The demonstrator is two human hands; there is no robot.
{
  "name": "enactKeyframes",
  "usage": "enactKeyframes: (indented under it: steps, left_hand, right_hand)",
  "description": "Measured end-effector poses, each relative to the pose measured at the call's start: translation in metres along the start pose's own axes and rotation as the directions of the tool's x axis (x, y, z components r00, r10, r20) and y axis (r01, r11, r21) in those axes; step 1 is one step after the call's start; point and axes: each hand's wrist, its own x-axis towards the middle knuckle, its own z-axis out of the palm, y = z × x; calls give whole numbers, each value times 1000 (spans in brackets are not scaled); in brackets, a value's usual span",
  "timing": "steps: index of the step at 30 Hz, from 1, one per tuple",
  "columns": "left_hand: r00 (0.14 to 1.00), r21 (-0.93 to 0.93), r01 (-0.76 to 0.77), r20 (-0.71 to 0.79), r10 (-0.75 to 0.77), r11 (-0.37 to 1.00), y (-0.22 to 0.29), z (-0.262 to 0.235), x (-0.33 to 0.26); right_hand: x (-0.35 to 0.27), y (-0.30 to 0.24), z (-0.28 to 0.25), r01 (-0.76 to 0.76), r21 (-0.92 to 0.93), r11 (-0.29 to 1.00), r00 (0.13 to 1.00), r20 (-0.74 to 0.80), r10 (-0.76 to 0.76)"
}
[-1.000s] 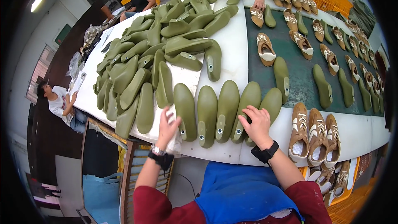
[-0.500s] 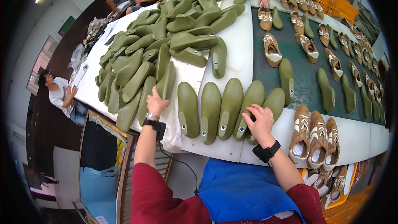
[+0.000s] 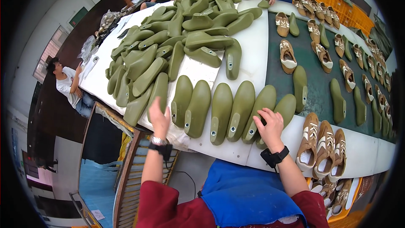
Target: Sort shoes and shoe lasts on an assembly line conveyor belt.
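Note:
Olive-green shoe lasts lie in a row (image 3: pixel 221 107) along the near edge of a white table (image 3: pixel 253 57), soles up. My right hand (image 3: pixel 269 125) rests on the two lasts at the row's right end (image 3: pixel 278 105), fingers spread over them. My left hand (image 3: pixel 159 116) hovers open at the left end of the row, next to a last (image 3: pixel 182 97) and the edge of a big heap of lasts (image 3: pixel 177 33). Both wrists wear dark watches.
A dark green belt (image 3: pixel 320 76) on the right carries tan shoes and single lasts. Three tan-and-white shoes (image 3: pixel 322 145) stand by my right arm. A wooden rack (image 3: pixel 126 173) is below left. Other people work at the far end and sit at the left.
My left hand has moved left along the table edge, from the row's middle to its left end. My right hand has stayed on the right-end lasts.

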Motion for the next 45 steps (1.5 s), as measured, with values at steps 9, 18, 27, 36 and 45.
enactKeyframes:
  steps: [9,18,27,36,45]
  left_hand:
    - [625,-40,710,497,-602,703,-104,13,11]
    - [824,-496,557,431,-368,666,8,-69,10]
    - [686,47,-726,-25,727,686,128,-125,32]
    - [881,-292,-452,4,474,843,146,-68,54]
    - [887,-352,165,462,17,921,6,6,1]
  right_hand:
    - [3,-4,4,-4,39,999,1000,-19,5]
    - [2,7,2,-13,25,1000,1000,-11,13]
    - [45,-43,-94,-462,854,240,786,520,-335]
    - [16,-23,-94,-824,559,-99,567,812,-137]
    - [93,20,-89,-834,541,-112,476,807,350]
